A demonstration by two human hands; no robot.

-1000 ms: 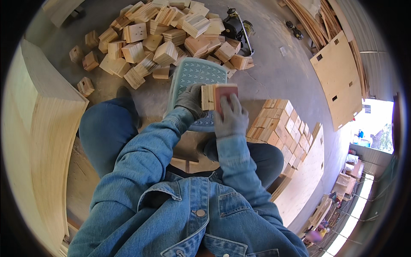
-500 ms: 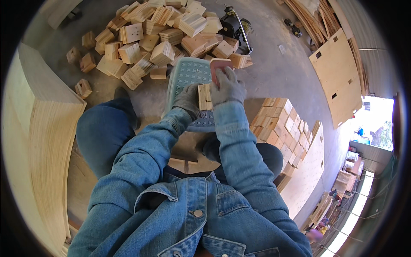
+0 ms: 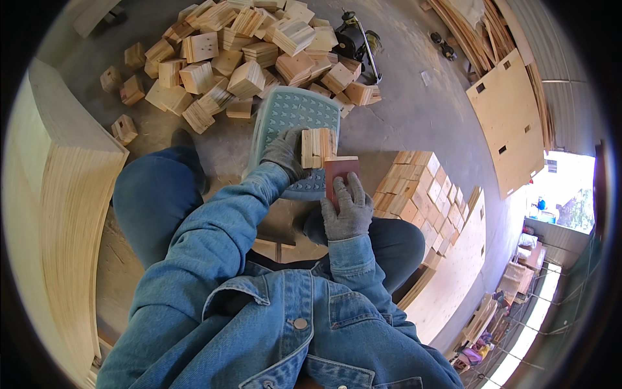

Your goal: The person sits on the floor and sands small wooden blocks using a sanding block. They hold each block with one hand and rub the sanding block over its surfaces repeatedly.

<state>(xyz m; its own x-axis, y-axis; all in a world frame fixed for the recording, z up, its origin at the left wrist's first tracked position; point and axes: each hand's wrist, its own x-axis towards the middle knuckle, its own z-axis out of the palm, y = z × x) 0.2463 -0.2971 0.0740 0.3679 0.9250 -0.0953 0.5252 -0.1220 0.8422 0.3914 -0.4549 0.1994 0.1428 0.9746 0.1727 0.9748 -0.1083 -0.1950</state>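
My gloved left hand (image 3: 283,154) grips a layered plywood block (image 3: 315,148) by its left side, above a pale green plastic stool (image 3: 293,107) with a dimpled top. In my gloved right hand (image 3: 350,211) is a sanding block (image 3: 341,172), a flat piece of wood with a reddish-brown face. Its upper end is at the lower right of the plywood block; whether the two touch I cannot tell. My right fingers lie across the reddish face.
A loose heap of wooden blocks (image 3: 227,61) covers the floor beyond the stool. Neatly stacked blocks (image 3: 421,194) stand at my right on a board. A tall plywood stack (image 3: 74,214) rises at my left. A black power tool (image 3: 353,42) lies behind the heap.
My right hand has drawn the sanding block back toward me, from beyond the plywood block to its near right side. My left hand keeps hold of the plywood block, now showing more of its face.
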